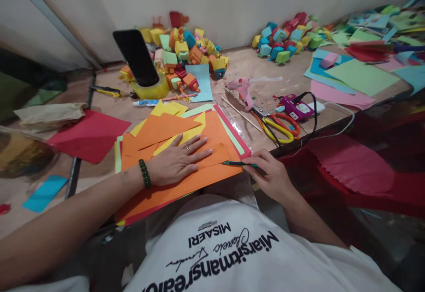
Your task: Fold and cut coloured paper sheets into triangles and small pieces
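My left hand [177,161] lies flat with fingers spread on an orange sheet [212,174], which tops a stack of coloured paper. Pinched in my right hand [268,174] is a dark green pen-like tool [232,163], its tip touching the orange sheet near the right edge. Loose orange [162,128] and yellow pieces [174,108] rest on the stack beyond my left hand. Red and pale green sheets show at the stack's edges.
A phone [136,57] leans upright in a yellow tape roll [151,89]. Behind are piles of small paper boxes [182,48]. A pink glue gun [244,90], scissors [279,130] and a purple power block [297,108] with cables lie to the right.
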`<state>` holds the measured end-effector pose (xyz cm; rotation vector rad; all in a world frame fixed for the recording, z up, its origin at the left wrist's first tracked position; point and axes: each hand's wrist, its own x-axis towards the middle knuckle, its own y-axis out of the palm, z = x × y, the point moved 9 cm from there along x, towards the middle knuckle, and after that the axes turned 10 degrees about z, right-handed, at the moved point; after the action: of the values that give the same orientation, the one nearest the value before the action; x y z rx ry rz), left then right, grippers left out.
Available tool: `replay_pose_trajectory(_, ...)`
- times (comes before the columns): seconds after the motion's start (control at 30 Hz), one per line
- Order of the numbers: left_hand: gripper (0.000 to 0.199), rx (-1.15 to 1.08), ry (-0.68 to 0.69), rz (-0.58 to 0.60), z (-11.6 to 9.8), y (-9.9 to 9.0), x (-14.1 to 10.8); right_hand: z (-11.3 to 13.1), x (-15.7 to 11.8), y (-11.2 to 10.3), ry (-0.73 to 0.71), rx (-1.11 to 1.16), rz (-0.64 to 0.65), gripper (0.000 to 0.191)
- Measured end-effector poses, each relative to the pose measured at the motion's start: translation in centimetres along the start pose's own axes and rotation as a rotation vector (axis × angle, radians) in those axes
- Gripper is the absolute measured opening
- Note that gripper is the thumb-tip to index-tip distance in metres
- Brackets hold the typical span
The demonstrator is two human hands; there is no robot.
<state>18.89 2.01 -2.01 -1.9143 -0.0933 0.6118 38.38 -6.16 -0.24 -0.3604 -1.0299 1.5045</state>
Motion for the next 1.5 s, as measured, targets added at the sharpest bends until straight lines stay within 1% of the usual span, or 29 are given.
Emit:
replay_pose_trajectory(0.1, 0.057, -0.001, 0.007, -0.014, -0.1, 0.2, 0.1, 0.0, 0.0, 0.3, -0.003, 0.034, 0.021, 0.012)
replay_pose_trajectory(0.3, 0.056, 0.002, 0.011, -0.016, 0.0, 0.2, 0.1, 0.8, 0.2, 0.1, -0.059, 0.039, 0.001, 0.014)
replay_pose_trajectory(0.47, 0.055, -0.009, 0.022, -0.025, -0.1, 0.2, 0.2, 1.3, 0.4, 0.3, -0.072, 0.057, -0.010, 0.014)
replay_pose_trajectory(0.67, 0.056, -0.013, 0.026, -0.032, -0.2, 0.3, 0.2, 2.7, 0.8, 1.1, -0.089, 0.056, 0.023, 0.015)
replay_pose_trajectory(0.8, 0.056, -0.010, 0.025, -0.053, -0.1, 0.3, 0.3, 3.7, 0.8, 2.1, -0.139, 0.080, 0.048, 0.015)
replay_pose_trajectory(0.9, 0.055, -0.004, 0.034, -0.062, -0.2, 0.2, 0.2, 3.1, 0.4, 2.6, -0.121, 0.089, 0.078, 0.015)
replay_pose_trajectory(1.0, 0.055, 0.002, 0.024, -0.075, -0.4, -0.3, 0.0, 1.6, -0.5, 2.0, -0.052, 0.109, 0.098, 0.015)
replay_pose_trajectory(1.07, 0.058, 0.002, -0.031, -0.130, -0.3, -1.2, -0.4, 0.8, -0.9, 0.6, 0.003, 0.125, 0.060, 0.015)
replay_pose_trajectory(1.17, 0.062, -0.001, -0.160, -0.224, 0.2, -2.6, -0.9, 0.2, -1.3, -2.4, 0.083, 0.078, -0.107, 0.013)
replay_pose_trajectory(1.23, 0.059, -0.022, -0.220, -0.234, 0.5, -2.8, -1.0, 0.2, -1.2, -3.7, 0.114, 0.014, -0.206, 0.011)
replay_pose_trajectory(1.33, 0.056, -0.111, -0.263, -0.224, 1.1, -2.5, -0.7, -0.1, -0.7, -4.0, 0.116, -0.037, -0.264, 0.009)
replay_pose_trajectory(1.5, 0.046, -0.286, -0.249, -0.240, 1.7, -2.6, -0.5, -1.4, 0.2, -3.0, 0.151, -0.063, -0.273, 0.009)
